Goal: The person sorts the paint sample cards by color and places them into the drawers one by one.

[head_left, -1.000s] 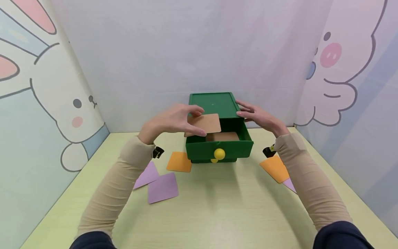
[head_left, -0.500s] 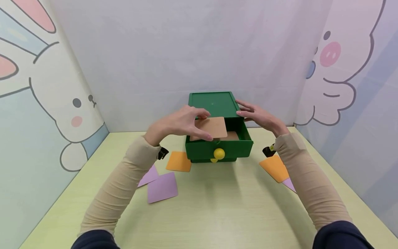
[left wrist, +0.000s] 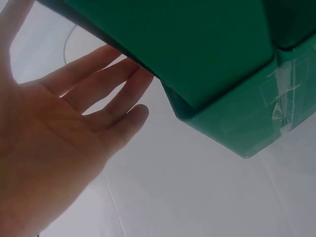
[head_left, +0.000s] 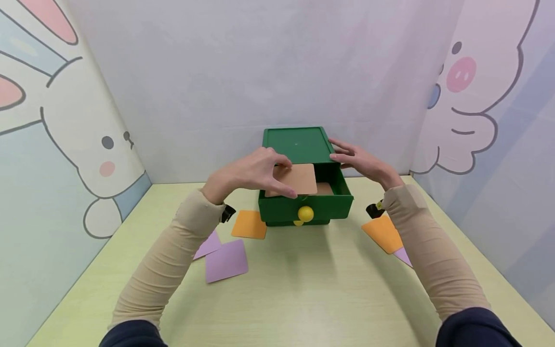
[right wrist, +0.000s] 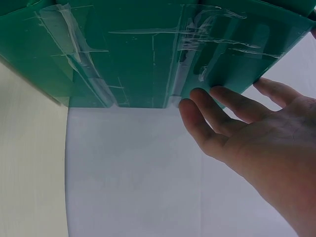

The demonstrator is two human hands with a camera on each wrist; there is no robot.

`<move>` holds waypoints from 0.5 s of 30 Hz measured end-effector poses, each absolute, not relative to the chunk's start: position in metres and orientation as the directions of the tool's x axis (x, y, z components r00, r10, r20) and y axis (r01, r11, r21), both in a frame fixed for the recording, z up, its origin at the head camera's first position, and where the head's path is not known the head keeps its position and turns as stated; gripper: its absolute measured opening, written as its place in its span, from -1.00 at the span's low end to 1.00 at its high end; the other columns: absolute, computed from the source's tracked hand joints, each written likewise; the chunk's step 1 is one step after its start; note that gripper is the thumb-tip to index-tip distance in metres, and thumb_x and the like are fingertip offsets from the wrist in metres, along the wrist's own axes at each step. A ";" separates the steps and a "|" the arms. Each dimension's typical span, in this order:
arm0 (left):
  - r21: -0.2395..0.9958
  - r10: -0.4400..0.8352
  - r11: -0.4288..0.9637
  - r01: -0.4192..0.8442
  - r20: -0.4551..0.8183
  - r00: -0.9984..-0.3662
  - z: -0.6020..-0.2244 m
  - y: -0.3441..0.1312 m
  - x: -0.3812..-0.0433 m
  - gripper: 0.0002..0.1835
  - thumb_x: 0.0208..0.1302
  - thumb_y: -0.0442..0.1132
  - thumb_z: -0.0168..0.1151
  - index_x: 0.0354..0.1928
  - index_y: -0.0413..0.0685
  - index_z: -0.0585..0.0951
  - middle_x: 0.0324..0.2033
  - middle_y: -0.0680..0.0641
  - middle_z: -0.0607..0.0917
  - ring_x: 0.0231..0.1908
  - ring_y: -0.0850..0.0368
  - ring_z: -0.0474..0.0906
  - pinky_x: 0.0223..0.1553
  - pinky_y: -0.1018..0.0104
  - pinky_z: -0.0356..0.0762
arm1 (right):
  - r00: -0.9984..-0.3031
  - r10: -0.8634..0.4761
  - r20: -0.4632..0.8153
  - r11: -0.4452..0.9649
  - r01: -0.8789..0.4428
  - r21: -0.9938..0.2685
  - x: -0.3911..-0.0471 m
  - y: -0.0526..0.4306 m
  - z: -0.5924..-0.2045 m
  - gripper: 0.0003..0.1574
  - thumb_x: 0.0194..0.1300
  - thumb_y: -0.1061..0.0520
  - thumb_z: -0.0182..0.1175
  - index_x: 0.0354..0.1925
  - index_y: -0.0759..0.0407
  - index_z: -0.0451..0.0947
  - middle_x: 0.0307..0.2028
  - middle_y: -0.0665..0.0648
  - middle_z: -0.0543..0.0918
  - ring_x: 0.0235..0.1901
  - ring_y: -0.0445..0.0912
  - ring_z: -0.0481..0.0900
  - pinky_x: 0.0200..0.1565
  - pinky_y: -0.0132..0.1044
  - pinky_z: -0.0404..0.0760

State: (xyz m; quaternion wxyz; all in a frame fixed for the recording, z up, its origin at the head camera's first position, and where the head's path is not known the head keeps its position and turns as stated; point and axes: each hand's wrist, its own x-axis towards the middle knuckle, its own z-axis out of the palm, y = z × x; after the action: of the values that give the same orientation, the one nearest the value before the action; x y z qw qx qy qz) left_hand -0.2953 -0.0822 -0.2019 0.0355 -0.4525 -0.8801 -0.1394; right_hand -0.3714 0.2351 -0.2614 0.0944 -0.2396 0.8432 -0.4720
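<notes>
In the head view my left hand (head_left: pixel 258 171) grips a tan card (head_left: pixel 302 178) at its left end, thumb low and fingers high. The card is over the pulled-out upper drawer (head_left: pixel 284 208) of a green box (head_left: pixel 298 144). Another tan card (head_left: pixel 324 188) lies inside this drawer, partly covered by the held one. My right hand (head_left: pixel 362 161) rests its spread fingers against the box's right side. The left wrist view has my left hand (left wrist: pixel 64 118) beside the drawer's green side, with the card out of sight. Clear tape runs along the box side (right wrist: pixel 143 54) in the right wrist view.
Left of the box, an orange card (head_left: pixel 249 224) and two purple cards, one in front (head_left: pixel 226 261), lie on the pale table (head_left: pixel 295 299). On the right, another orange card (head_left: pixel 383 234) overlaps a purple card (head_left: pixel 403 257) near my right sleeve. A white curtain (head_left: pixel 260 72) stands behind.
My left hand has moved right and slightly down with the tan card, further over the drawer, and is nearly still over the last half second. My right hand stays on the box.
</notes>
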 end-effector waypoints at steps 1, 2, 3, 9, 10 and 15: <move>0.212 0.786 0.553 0.806 0.186 -0.589 -0.202 -0.082 -0.295 -0.40 0.01 0.17 0.43 -0.04 -0.15 0.66 -0.63 0.01 0.39 -0.50 0.17 0.31 -0.43 0.41 0.14 | -0.868 -0.492 0.066 0.441 -0.314 -0.841 -0.371 0.235 -0.261 -0.14 0.46 -0.12 0.00 0.54 -0.16 -0.17 0.54 0.07 -0.11 0.52 0.08 -0.06 0.37 0.17 0.22; 0.210 0.786 0.556 0.805 0.183 -0.590 -0.202 -0.082 -0.295 -0.39 0.01 0.17 0.43 -0.04 -0.15 0.66 -0.63 -0.01 0.39 -0.50 0.15 0.32 -0.42 0.40 0.15 | -0.868 -0.492 0.066 0.440 -0.313 -0.842 -0.371 0.235 -0.261 -0.14 0.46 -0.12 0.00 0.54 -0.16 -0.17 0.54 0.06 -0.10 0.52 0.08 -0.06 0.37 0.17 0.22; 0.210 0.784 0.560 0.801 0.178 -0.595 -0.202 -0.082 -0.294 -0.38 0.02 0.18 0.43 -0.02 -0.16 0.65 -0.61 -0.03 0.42 -0.48 0.13 0.33 -0.41 0.38 0.17 | -0.868 -0.492 0.067 0.439 -0.313 -0.842 -0.371 0.235 -0.261 -0.14 0.46 -0.12 0.00 0.54 -0.16 -0.17 0.54 0.06 -0.10 0.52 0.08 -0.06 0.37 0.17 0.22; 0.232 0.735 0.629 0.742 0.135 -0.665 -0.202 -0.084 -0.287 -0.22 0.03 0.22 0.40 0.20 -0.14 0.54 -0.03 -0.15 0.64 0.03 -0.03 0.43 0.07 0.16 0.43 | -0.865 -0.497 0.066 0.422 -0.308 -0.853 -0.371 0.236 -0.262 -0.14 0.46 -0.11 0.00 0.54 -0.18 -0.17 0.54 0.05 -0.11 0.51 0.09 -0.05 0.38 0.17 0.19; 0.239 0.727 0.634 0.736 0.138 -0.672 -0.203 -0.084 -0.286 -0.22 0.03 0.22 0.39 0.21 -0.13 0.53 0.05 -0.15 0.62 0.11 -0.04 0.40 0.15 0.12 0.42 | -0.866 -0.496 0.066 0.422 -0.307 -0.853 -0.371 0.237 -0.262 -0.14 0.46 -0.11 0.00 0.54 -0.18 -0.17 0.54 0.05 -0.11 0.51 0.09 -0.05 0.38 0.18 0.19; 0.285 0.718 0.585 0.759 0.253 -0.648 -0.209 -0.082 -0.274 -0.35 0.15 0.14 0.34 0.16 -0.15 0.56 0.07 -0.13 0.63 0.10 -0.06 0.44 0.13 0.09 0.46 | -0.870 -0.489 0.061 0.427 -0.300 -0.853 -0.370 0.237 -0.262 -0.14 0.45 -0.12 0.01 0.54 -0.19 -0.17 0.54 0.05 -0.11 0.51 0.10 -0.05 0.38 0.18 0.19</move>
State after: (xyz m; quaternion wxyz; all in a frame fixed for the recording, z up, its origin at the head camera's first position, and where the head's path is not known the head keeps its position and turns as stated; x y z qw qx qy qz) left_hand -0.2737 -0.0818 -0.2093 0.0554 -0.4156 -0.8886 -0.1860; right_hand -0.3704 0.2365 -0.2621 0.0983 -0.2353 0.8391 -0.4806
